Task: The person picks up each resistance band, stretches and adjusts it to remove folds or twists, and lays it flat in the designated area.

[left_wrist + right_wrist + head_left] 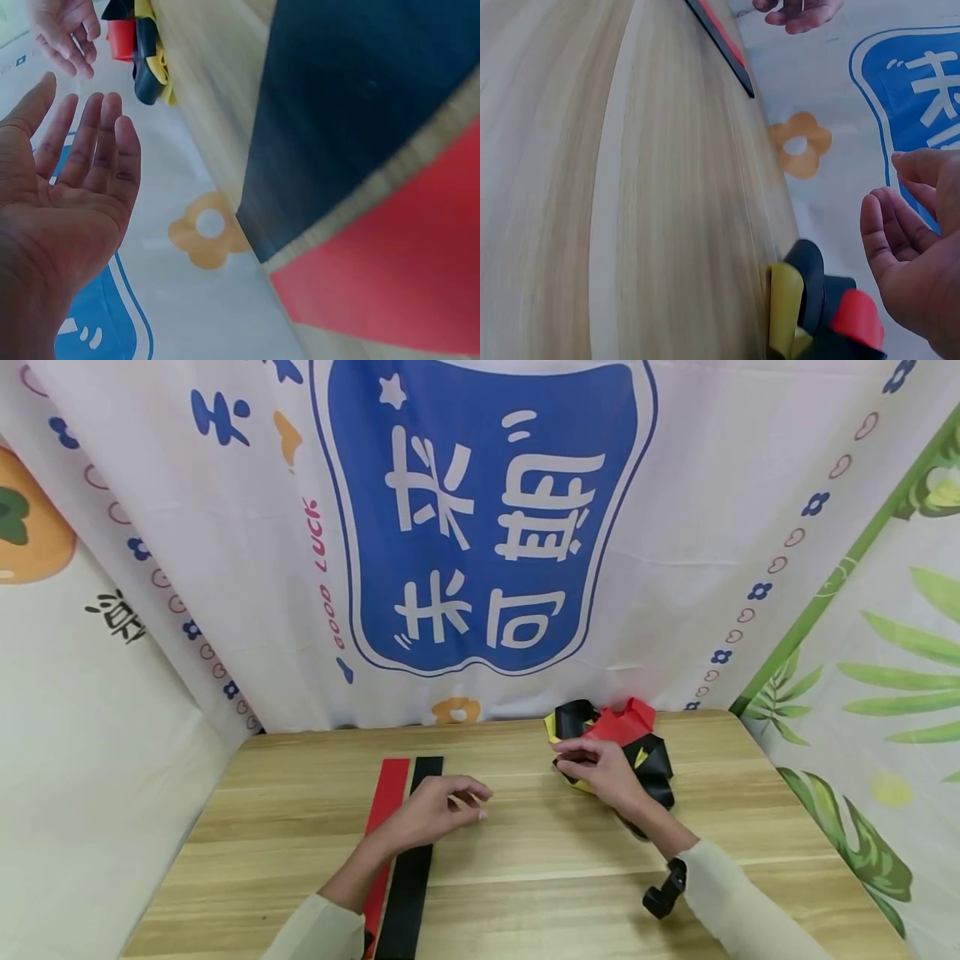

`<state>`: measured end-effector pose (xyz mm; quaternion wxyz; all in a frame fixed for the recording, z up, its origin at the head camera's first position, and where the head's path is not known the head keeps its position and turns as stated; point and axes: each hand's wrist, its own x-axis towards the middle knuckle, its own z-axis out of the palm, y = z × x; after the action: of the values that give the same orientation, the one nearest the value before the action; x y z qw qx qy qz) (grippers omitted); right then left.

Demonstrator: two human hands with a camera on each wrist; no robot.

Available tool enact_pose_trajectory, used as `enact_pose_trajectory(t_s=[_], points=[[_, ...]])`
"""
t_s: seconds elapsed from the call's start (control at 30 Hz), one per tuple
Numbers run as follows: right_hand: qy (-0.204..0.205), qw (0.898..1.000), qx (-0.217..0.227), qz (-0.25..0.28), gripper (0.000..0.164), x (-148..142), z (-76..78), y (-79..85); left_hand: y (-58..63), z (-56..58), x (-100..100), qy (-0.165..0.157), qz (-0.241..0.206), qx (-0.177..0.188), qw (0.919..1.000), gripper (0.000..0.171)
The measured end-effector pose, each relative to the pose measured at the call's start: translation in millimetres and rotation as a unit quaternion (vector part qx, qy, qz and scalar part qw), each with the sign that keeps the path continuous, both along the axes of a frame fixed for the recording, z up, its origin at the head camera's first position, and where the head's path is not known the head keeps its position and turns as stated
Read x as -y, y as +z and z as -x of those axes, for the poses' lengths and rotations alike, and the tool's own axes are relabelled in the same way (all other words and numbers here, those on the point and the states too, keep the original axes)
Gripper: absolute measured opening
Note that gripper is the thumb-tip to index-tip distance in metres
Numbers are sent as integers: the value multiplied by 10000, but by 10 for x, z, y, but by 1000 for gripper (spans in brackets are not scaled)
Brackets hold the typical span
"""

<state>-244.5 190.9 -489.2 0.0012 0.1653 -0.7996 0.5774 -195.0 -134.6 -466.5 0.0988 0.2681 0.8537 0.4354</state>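
My left hand hovers over two flat bands laid side by side, a red strip and a black strip. In the left wrist view its fingers are loosely extended, with nothing in the palm. At the right, my right hand is above a crumpled pile of red, black and yellow bands. Its fingers are relaxed and slightly bent; the right wrist view shows bare space between thumb and fingertips, with the bundle below the hand.
Both strips lie lengthwise on a wooden table. A white printed curtain hangs along the back edge, and more printed cloth hangs at the right side. A black strap is around the right wrist.
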Motion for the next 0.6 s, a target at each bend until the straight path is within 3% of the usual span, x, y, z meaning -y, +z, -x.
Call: enact_pose_trajectory(t_s=[0.6], points=[[-279,9993,-27,-237,30,-553,-63,-28,94,253,-441,225,-325,-283,9988,28]])
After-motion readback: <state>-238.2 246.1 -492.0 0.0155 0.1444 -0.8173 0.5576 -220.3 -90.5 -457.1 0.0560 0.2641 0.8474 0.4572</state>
